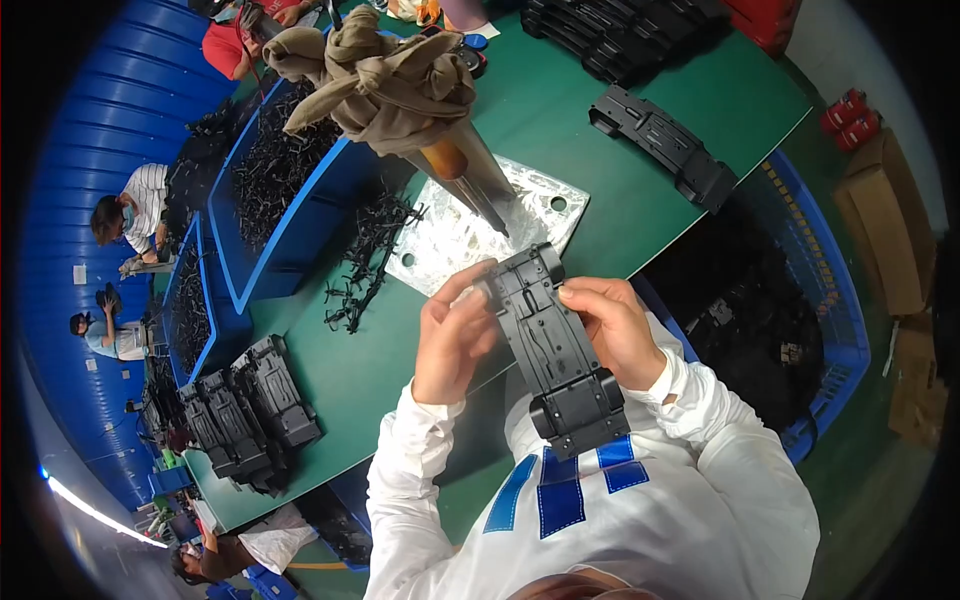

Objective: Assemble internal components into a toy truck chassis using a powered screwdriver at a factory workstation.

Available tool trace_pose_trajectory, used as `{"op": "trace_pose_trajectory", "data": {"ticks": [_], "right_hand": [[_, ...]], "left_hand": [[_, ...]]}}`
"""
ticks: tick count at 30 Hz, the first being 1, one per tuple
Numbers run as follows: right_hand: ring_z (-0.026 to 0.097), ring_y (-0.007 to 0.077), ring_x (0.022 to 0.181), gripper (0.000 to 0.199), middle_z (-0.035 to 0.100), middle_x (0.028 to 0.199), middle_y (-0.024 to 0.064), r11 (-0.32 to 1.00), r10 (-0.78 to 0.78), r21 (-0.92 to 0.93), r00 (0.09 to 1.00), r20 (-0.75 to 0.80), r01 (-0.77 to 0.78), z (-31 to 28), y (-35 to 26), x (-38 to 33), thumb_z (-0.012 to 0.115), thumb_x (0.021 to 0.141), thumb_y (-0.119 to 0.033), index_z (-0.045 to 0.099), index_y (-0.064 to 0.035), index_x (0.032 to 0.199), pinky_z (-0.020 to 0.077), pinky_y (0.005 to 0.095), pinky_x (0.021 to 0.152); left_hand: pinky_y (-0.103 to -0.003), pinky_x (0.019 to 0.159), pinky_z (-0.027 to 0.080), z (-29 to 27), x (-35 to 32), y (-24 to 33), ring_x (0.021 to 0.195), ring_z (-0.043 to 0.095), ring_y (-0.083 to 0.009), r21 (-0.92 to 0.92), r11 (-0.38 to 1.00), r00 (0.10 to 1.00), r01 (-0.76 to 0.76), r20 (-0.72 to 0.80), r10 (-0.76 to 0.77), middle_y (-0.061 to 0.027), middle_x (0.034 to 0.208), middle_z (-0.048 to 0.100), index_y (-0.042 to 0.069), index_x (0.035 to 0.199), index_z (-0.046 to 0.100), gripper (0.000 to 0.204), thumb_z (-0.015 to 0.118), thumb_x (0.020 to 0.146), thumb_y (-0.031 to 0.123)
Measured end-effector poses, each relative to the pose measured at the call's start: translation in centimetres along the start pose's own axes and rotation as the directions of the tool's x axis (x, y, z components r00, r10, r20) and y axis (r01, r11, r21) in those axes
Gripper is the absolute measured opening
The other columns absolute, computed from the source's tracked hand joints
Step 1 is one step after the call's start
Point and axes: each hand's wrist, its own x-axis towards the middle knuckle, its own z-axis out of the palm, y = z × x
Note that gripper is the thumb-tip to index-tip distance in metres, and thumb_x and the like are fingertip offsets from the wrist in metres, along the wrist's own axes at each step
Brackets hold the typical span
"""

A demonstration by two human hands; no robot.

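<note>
Between my two hands is a long black plastic chassis part point(548, 340) with wheel-arch shapes at its ends. My left hand point(455, 335) grips its upper left edge, fingers bent against it. On the opposite edge, my right hand point(612, 322) pinches it with the thumb on top. The part is tilted, its far end just in front of a metal tool tip point(490, 210) that points down over a silvery metal plate point(430, 240). Brown cloth point(385, 85) is knotted around the tool's upper body.
Blue bins point(262, 285) of small black pieces stand left on the green table point(540, 100); loose black pieces point(365, 250) lie beside them. Similar chassis parts point(235, 420) are stacked left, others far right. One chassis part point(665, 145) lies right, above a blue crate point(850, 340). Several people work beyond.
</note>
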Motion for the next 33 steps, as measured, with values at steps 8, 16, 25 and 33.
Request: {"op": "trace_pose_trajectory", "data": {"ticks": [8,16,25,33], "right_hand": [[0.054,0.0059,0.073,0.015,0.063,0.078,0.0007,0.931,-0.197,-0.275,0.965,0.174,0.240,2.6,-2.3,-3.7,0.059,0.088,-0.006,0.066,0.0071,0.087,0.0429,0.0220,0.065],[0.070,0.0348,0.088,0.026,0.066,0.103,0.0283,0.765,-0.317,-0.195,0.623,0.715,0.614,4.2,-6.9,-7.5,0.066,0.078,0.003,0.068,0.0128,0.102,0.0547,0.0353,0.078],[0.070,0.0375,0.091,0.029,0.064,0.110,0.0341,0.794,-0.397,0.020,0.492,0.775,0.608,3.9,-6.1,-8.5,0.063,0.077,0.006,0.067,0.0138,0.104,0.0552,0.0393,0.083],[0.071,0.0384,0.088,0.031,0.063,0.109,0.0361,0.758,-0.460,0.064,0.462,0.758,0.650,3.5,-5.6,-9.0,0.060,0.075,0.006,0.067,0.0152,0.104,0.0559,0.0389,0.081]], "left_hand": [[-0.020,0.046,0.035,3.4,-6.1,3.3,0.050,0.047,-0.0055,0.165,0.965,0.974,-0.202,-0.074,0.216,-0.0025,0.071,0.063,-0.004,0.129,0.052,0.052,0.058,0.078,0.003],[-0.030,0.047,0.050,5.2,-10.6,4.2,0.053,0.064,-0.0221,0.154,0.548,0.569,-0.822,0.261,0.780,-0.0178,0.075,0.070,-0.011,0.096,0.067,0.055,0.091,0.066,0.028],[-0.026,0.036,0.041,7.3,-10.9,4.7,0.045,0.057,-0.0199,-0.023,0.446,0.395,-0.895,0.424,0.815,-0.0229,0.069,0.067,-0.013,0.103,0.061,0.047,0.086,0.068,0.007],[-0.025,0.036,0.040,7.9,-11.3,4.9,0.045,0.057,-0.0206,-0.004,0.465,0.414,-0.885,0.449,0.792,-0.0257,0.072,0.068,-0.014,0.102,0.063,0.048,0.087,0.066,0.008]]}}
